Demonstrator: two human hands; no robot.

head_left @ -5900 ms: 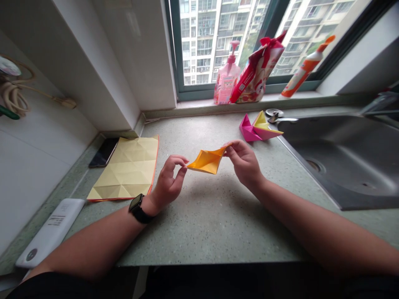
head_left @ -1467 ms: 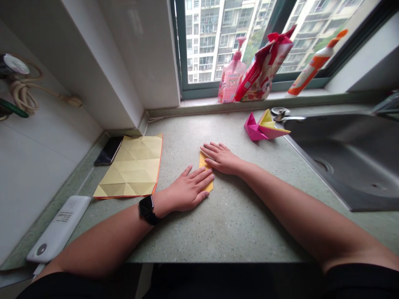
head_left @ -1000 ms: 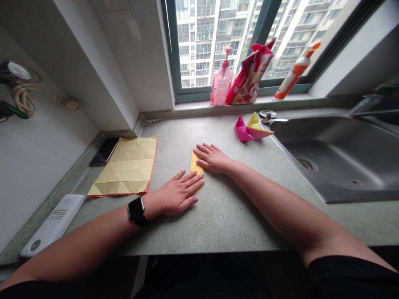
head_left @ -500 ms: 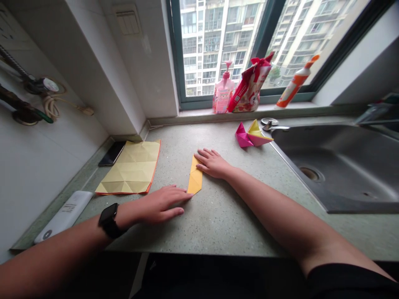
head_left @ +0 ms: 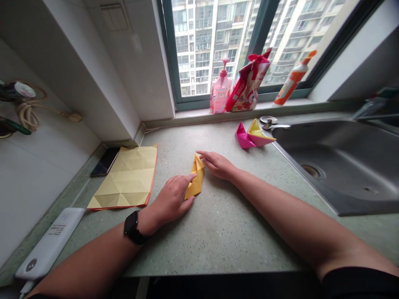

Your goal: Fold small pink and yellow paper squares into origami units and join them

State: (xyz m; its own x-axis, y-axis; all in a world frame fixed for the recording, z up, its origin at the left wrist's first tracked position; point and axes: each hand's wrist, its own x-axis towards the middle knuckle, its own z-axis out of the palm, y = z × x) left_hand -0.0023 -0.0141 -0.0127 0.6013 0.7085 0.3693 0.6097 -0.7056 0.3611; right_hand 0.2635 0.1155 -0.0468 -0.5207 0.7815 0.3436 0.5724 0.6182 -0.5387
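A small folded yellow-orange paper (head_left: 195, 181) lies in the middle of the speckled counter (head_left: 218, 224), with one flap raised off the surface. My left hand (head_left: 172, 198), a black watch on its wrist, has its index finger and thumb closed on the paper's lower left edge. My right hand (head_left: 218, 163) rests flat, fingers stretched out, and its fingertips touch the paper's upper right end.
A creased yellow sheet (head_left: 125, 177) lies at the left beside a dark phone (head_left: 104, 162); a white power bank (head_left: 50, 245) sits nearer me. Pink and yellow origami (head_left: 254, 136) stands by the steel sink (head_left: 339, 162). A pink pump bottle (head_left: 220, 89), red bag (head_left: 247, 83) and orange bottle (head_left: 293, 79) line the sill.
Earlier both hands held the paper up in the air, then pressed it flat on the counter. My left hand slid back along it and now lifts one flap.
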